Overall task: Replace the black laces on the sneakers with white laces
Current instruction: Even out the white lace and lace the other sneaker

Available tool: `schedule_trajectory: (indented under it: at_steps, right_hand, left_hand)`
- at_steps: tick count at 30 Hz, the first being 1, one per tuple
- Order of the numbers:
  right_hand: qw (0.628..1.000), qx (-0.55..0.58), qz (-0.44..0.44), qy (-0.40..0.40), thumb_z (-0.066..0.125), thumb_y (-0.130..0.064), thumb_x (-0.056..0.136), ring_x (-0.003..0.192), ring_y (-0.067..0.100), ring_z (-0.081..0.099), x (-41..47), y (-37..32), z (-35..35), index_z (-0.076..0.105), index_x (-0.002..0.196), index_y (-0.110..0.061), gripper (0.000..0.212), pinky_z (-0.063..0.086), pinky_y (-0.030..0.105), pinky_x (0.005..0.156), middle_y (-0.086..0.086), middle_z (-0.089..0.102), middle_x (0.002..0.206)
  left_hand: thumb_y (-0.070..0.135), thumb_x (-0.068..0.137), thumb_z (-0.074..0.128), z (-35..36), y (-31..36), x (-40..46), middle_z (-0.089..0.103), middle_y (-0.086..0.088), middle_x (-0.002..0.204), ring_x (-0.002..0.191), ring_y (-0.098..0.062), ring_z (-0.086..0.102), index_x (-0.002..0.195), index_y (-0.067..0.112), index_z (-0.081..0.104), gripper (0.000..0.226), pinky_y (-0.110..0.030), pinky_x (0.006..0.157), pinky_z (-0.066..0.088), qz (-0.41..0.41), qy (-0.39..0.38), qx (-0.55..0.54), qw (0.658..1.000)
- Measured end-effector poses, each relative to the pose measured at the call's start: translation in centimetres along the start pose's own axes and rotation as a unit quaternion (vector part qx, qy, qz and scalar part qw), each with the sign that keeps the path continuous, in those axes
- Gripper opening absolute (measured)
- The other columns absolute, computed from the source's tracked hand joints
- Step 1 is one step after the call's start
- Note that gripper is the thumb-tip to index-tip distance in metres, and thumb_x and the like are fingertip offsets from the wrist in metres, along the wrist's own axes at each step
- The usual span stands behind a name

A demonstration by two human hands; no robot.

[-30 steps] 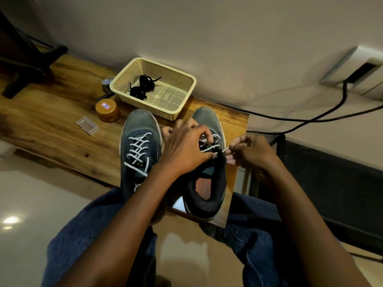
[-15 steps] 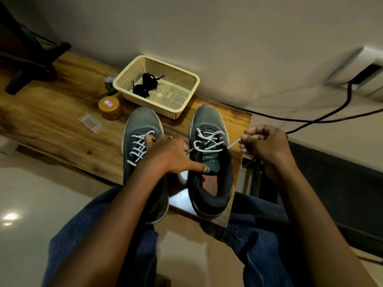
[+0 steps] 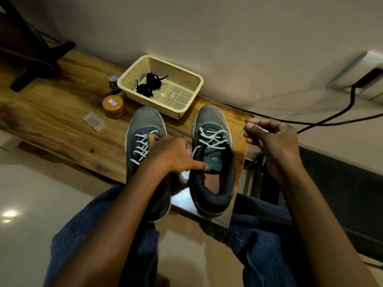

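Basically right hand (image 3: 273, 141) pinches white lace (image 3: 238, 137) end, pulling it taut right of the right sneaker (image 3: 213, 160); left hand (image 3: 172, 154) steadies that sneaker, thumb on its collar, holding nothing visible. Black laces (image 3: 150, 84) in basket (image 3: 186, 108) behind.

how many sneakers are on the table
2. The left sneaker sits under the left hand, fully laced; the right sneaker stands beside it, near the table corner. None look hidden.

1 head-worn camera looks steeply down, close above the table (image 3: 51, 112).
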State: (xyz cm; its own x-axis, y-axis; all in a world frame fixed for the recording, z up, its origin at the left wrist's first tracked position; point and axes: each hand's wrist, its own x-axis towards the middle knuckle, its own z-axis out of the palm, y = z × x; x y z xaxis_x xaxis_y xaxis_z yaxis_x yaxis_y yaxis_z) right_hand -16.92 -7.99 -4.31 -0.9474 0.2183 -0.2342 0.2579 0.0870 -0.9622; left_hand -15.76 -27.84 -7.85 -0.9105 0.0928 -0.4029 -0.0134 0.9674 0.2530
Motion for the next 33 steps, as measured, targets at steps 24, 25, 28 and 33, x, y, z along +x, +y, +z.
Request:
schedule_trajectory:
  at_steps: [24, 25, 28, 33]
  right_hand:
    - [0.994, 0.029, -0.056, -0.090, 0.061, 0.000, 0.088, 0.076, -0.001, 0.065, -0.5, -0.3, 0.6, 0.068, 0.090, -0.015, 0.017, 0.051, 0.014, 0.070, -0.007, 0.071, 0.085]
    - [0.992, 0.012, -0.070, -0.102, 0.060, -0.001, 0.089, 0.077, -0.002, 0.065, -0.7, -0.4, 0.8, 0.067, 0.091, -0.015, 0.016, 0.051, 0.014, 0.071, -0.007, 0.071, 0.086]
    - [0.982, -0.024, -0.089, -0.163, 0.057, -0.002, 0.091, 0.088, 0.005, 0.067, -1.1, -0.4, 1.5, 0.065, 0.094, -0.010, 0.012, 0.053, 0.017, 0.079, -0.001, 0.071, 0.095]
    - [0.950, -0.163, -0.119, -0.237, 0.053, -0.006, 0.095, 0.089, 0.005, 0.065, -1.8, 0.6, 3.0, 0.062, 0.099, -0.018, 0.016, 0.051, 0.016, 0.080, -0.001, 0.068, 0.090]
  left_hand:
    - [0.040, 0.070, 0.082, -0.6, -1.3, 0.4, 0.072, 0.008, 0.068, 0.076, -0.013, 0.070, 0.071, 0.024, 0.073, 0.018, -0.047, 0.092, 0.051, 0.013, 0.016, -0.310, 0.950]
    - [0.036, 0.071, 0.082, -0.6, -1.4, 0.5, 0.073, 0.007, 0.070, 0.077, -0.015, 0.070, 0.072, 0.024, 0.074, 0.015, -0.046, 0.089, 0.053, 0.013, 0.014, -0.317, 0.948]
    - [0.031, 0.073, 0.081, -0.6, -1.5, 0.5, 0.073, 0.005, 0.074, 0.078, -0.017, 0.069, 0.074, 0.022, 0.073, 0.012, -0.044, 0.088, 0.054, 0.008, 0.012, -0.318, 0.948]
    - [0.025, 0.077, 0.079, -0.8, -1.4, 0.3, 0.073, 0.002, 0.079, 0.081, -0.017, 0.069, 0.080, 0.019, 0.074, 0.008, -0.043, 0.086, 0.054, 0.000, 0.004, -0.328, 0.945]
